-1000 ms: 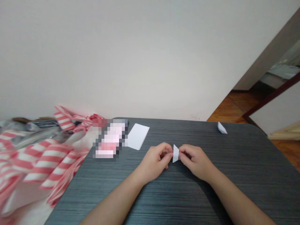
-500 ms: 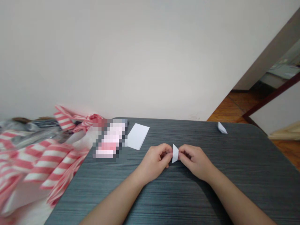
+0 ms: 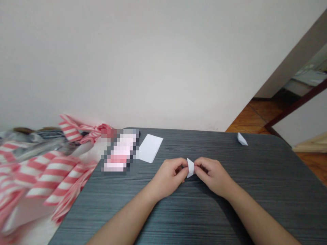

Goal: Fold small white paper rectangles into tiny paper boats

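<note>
My left hand and my right hand meet above the dark grey table, pinching a small folded piece of white paper between their fingertips. The paper stands up as a narrow triangle, its lower part partly hidden by my fingers. Farther back, a flat white paper sheet lies left of my hands. A small folded white paper piece sits near the far edge at the right.
A pixelated pink and white object lies at the table's far left corner. Red-and-white striped plastic bags spill beyond the left edge. A wall rises behind the table, and a wooden floor shows at the right.
The folded paper has tilted slightly and shifted a little left between my fingertips. My hands have rotated it slightly; everything else on the table stays in place.
</note>
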The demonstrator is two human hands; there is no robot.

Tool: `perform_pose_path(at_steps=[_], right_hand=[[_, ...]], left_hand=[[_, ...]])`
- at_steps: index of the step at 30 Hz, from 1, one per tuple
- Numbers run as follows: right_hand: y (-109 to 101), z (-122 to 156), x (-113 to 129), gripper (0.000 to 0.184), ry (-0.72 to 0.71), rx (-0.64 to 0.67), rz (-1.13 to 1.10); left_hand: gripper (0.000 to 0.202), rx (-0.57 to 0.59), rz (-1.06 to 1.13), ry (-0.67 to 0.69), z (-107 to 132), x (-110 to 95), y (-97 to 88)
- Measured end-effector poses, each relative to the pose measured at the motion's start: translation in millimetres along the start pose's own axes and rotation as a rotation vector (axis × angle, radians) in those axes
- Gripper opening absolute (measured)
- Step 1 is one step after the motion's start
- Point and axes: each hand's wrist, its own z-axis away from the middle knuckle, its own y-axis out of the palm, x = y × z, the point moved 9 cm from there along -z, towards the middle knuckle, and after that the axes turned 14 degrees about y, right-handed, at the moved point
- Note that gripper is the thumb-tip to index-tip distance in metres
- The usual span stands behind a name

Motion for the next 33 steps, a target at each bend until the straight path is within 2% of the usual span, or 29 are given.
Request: perform_pose_path(at_steps=[15, 21, 33], right_hand=[[3.3, 1.7, -0.7, 0.012, 0.013, 0.031, -0.018], [1.3, 1.5, -1.2, 0.01, 0.033, 0.034, -0.027], [4.9, 0.7, -4.2, 0.008, 0.032, 0.045, -0.041]], left_hand=[[0.023, 0.016, 0.004, -0.025, -1.6, -0.6, -0.9], [0.02, -0.027, 0.024, 0.063, -3.7, -7.2, -3.8], [0.025, 0.044, -0.119, 0.052, -2.8, -5.2, -1.5]])
